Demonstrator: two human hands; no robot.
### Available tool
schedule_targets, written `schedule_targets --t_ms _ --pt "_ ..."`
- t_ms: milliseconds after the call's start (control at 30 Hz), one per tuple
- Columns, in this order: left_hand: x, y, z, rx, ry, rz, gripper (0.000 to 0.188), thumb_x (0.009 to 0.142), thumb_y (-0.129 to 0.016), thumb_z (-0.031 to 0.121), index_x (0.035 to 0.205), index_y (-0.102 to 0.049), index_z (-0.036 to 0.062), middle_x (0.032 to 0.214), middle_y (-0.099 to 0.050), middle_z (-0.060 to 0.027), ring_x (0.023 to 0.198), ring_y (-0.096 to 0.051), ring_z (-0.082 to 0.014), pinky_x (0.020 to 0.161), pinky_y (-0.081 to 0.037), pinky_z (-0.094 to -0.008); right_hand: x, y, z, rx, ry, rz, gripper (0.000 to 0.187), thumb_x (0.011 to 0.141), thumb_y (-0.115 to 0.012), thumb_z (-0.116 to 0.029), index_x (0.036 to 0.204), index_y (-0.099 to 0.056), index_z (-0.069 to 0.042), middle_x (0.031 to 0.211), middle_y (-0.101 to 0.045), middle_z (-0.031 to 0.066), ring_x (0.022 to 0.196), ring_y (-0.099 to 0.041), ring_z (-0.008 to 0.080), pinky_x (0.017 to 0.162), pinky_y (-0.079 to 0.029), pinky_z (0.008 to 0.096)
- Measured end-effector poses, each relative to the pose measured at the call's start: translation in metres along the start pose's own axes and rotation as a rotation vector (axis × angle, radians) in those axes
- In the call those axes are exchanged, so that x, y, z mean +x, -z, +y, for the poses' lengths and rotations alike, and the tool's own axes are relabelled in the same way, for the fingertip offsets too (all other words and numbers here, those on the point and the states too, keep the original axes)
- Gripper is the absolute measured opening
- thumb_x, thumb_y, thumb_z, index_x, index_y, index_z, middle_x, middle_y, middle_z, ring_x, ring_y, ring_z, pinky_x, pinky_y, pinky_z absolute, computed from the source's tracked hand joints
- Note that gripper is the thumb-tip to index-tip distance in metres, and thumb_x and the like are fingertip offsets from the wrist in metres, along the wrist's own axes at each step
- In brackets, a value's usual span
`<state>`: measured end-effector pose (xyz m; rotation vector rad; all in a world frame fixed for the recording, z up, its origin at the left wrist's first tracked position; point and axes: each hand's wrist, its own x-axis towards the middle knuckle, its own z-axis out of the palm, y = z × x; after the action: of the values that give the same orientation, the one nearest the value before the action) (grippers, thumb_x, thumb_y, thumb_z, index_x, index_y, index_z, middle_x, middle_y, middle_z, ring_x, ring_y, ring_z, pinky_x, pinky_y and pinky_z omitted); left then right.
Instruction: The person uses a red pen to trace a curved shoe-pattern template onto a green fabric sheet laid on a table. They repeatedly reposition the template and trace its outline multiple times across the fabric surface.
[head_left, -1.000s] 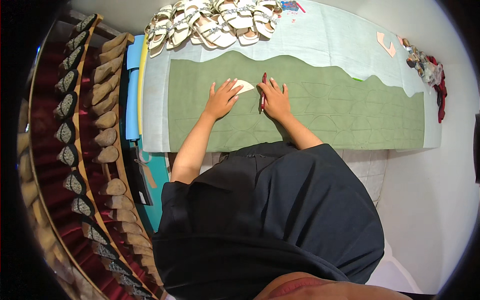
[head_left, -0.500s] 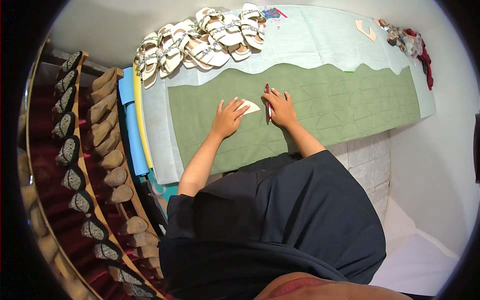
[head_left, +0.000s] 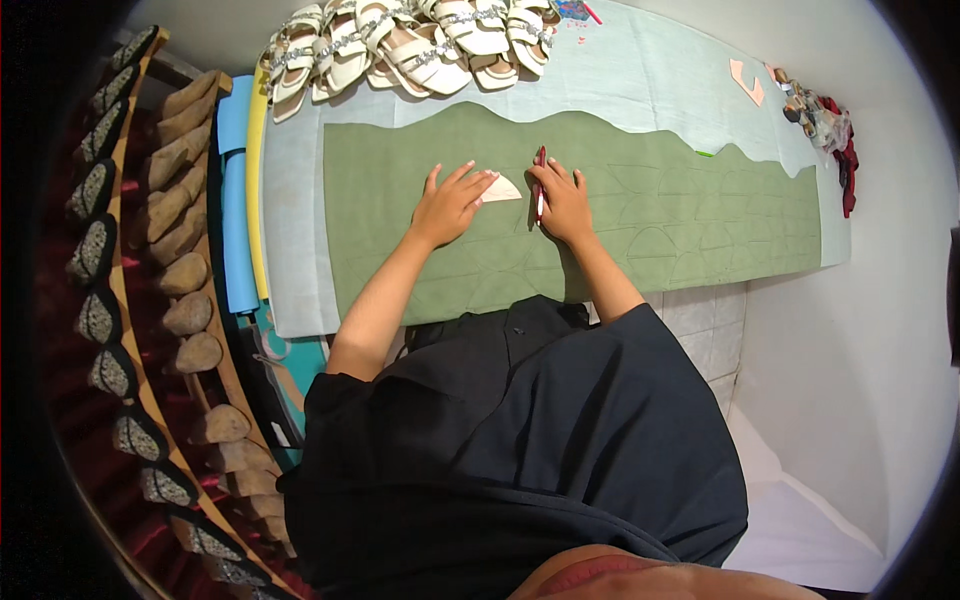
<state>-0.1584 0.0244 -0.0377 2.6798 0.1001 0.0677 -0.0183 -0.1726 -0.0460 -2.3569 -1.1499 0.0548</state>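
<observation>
Lying flat: one sheet (head_left: pixel 640 235), one template (head_left: pixel 503 190) — left hand (head_left: pixel 448 208), spread, is touching template; right hand (head_left: pixel 565 207) is pinching one pen (head_left: pixel 541 207).

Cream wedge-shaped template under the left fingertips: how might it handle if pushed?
The cream wedge-shaped template looks thin and flat, so probably light. Its crisp edges suggest fairly stiff material. Lying on the smooth-looking green sheet, it may slide.

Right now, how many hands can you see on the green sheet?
2: the left hand, its fingertips at the left end of the white template, and the right hand, further right, at the red pen. I see no others.
</observation>
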Motion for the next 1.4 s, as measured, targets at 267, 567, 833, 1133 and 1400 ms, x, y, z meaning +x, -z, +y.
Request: schedule_targets --t_ms 267,567,833,1133,1400 --pt "-0.005 -0.012 0.0 0.066 0.029 0.238 0.05 0.094 -0.049 0.024 0.143 -0.04 0.0262 0.141 -0.049 0.0021 0.137 -0.035 -0.0194 0.111 -0.016 -0.0587 -0.001 -0.007 0.007 0.01 0.06 0.019 0.03 0.09 -0.049 -0.019 0.119 -0.054 -0.019 0.124 -0.059 0.0054 0.13 -0.045 0.0273 0.106 -0.025 0.0584" --pt "-0.031 -0.014 0.001 0.047 0.41 0.486 0.027 0.09 -0.057 0.024 0.114 -0.068 0.0247 0.139 -0.05 -0.0007 0.138 -0.035 -0.0219 0.11 -0.009 -0.0592 0.0 -0.003 0.011 0.031 0.064 0.001 0.036 0.09 -0.057 -0.034 0.122 -0.056 -0.018 0.127 -0.058 0.007 0.131 -0.044 0.0295 0.107 -0.023 0.0578" --pt "-0.034 -0.014 -0.001 0.034 0.319 0.416 0.021 0.085 -0.062 0.02 0.102 -0.074 0.0279 0.137 -0.052 -0.0012 0.137 -0.036 -0.0233 0.108 -0.01 -0.063 -0.001 -0.004 0.008 0.04 0.044 -0.012 0.046 0.086 -0.062 -0.046 0.121 -0.056 -0.017 0.126 -0.059 0.0055 0.131 -0.044 0.029 0.108 -0.022 0.0576" --pt "-0.031 -0.009 0.0 -0.023 0.305 0.378 0.022 0.083 -0.064 0.016 0.1 -0.075 0.0256 0.138 -0.052 -0.002 0.138 -0.035 -0.025 0.109 -0.008 -0.0611 0.0 -0.002 0.01 0.045 0.051 -0.019 0.044 0.086 -0.062 -0.045 0.12 -0.057 -0.017 0.125 -0.06 0.0059 0.131 -0.044 0.0304 0.107 -0.022 0.0582" --pt "-0.033 -0.01 -0.004 -0.041 0.294 0.4 0.021 0.081 -0.064 0.015 0.095 -0.076 0.0252 0.138 -0.052 -0.0015 0.137 -0.035 -0.0245 0.109 -0.009 -0.0606 0.002 -0.005 0.008 0.076 0.061 0.008 0.042 0.085 -0.062 -0.044 0.119 -0.057 -0.018 0.123 -0.06 0.0048 0.13 -0.044 0.0314 0.106 -0.022 0.0589"
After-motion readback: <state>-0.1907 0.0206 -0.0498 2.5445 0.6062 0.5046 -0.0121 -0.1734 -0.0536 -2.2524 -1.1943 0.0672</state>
